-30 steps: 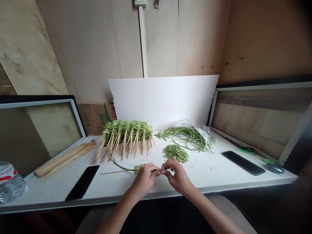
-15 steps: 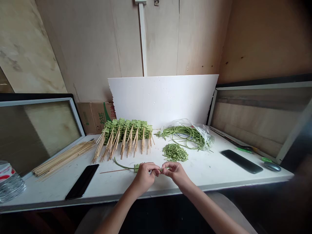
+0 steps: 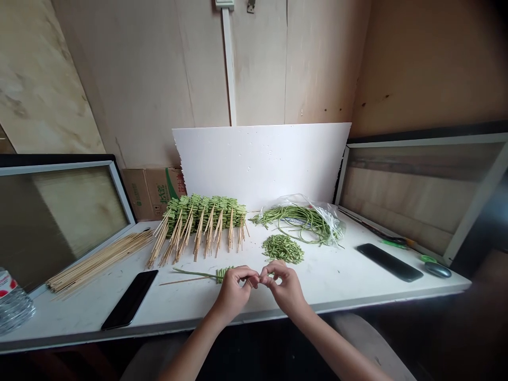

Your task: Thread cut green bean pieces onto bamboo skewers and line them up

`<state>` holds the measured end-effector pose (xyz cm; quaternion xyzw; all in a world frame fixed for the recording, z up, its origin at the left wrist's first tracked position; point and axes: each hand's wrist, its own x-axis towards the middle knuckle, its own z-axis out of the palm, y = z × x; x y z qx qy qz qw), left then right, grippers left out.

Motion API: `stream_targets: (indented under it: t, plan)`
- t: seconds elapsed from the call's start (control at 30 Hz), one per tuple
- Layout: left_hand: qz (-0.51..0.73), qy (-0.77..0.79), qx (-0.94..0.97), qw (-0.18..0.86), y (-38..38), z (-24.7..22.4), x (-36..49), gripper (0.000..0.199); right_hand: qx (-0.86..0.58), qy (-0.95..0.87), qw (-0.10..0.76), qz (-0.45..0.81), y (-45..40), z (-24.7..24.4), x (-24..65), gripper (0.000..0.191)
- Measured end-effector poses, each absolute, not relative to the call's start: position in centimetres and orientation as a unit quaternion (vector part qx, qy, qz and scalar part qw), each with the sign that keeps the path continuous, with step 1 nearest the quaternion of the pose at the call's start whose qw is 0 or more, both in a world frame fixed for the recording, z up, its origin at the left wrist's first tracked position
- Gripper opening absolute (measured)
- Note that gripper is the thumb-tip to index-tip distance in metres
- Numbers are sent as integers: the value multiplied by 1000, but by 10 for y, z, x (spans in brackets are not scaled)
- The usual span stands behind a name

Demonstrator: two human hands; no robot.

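My left hand [image 3: 237, 290] is closed around a thin wooden skewer [image 3: 184, 281], which sticks out to the left above the table. Folded green bean [image 3: 223, 273] is threaded on it beside my fingers, and a loose end of the long bean [image 3: 191, 272] trails left. My right hand [image 3: 283, 287] is pinched, its fingertips meeting those of the left. What lies between the fingertips is mostly hidden; a bit of green bean showed there a moment ago. Beyond my hands lies a pile of short bean pieces [image 3: 283, 248].
Finished bean skewers [image 3: 206, 214] are stacked at the back left, near bare skewers [image 3: 99, 259]. Long beans in a plastic bag [image 3: 305, 218] lie at the back right. Phones [image 3: 130, 299] [image 3: 390, 262], a computer mouse [image 3: 437, 270] and a water bottle [image 3: 14, 304] sit toward the sides.
The loose bean end has dropped from curving upward to lying nearly level. My fingertips have drawn together, covering the green that showed between them. The view has shifted slightly.
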<state>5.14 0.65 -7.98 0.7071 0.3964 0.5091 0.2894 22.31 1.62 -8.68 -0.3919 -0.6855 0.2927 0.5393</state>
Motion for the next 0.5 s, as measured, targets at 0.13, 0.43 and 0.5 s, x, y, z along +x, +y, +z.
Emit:
stream_targets:
  t: [0.13,0.43,0.5]
  plan:
    - [527,398,686,305,10,-84,51,20,-350,-642,554,398,17,-77,226,20]
    - [506,435,680,304,12,-79,42,36,-521,-703,467,130,67,-90,278,48]
    - [497,440,684,304,13,-82,41,37,-552,-715,417,103,76,-106,282,46]
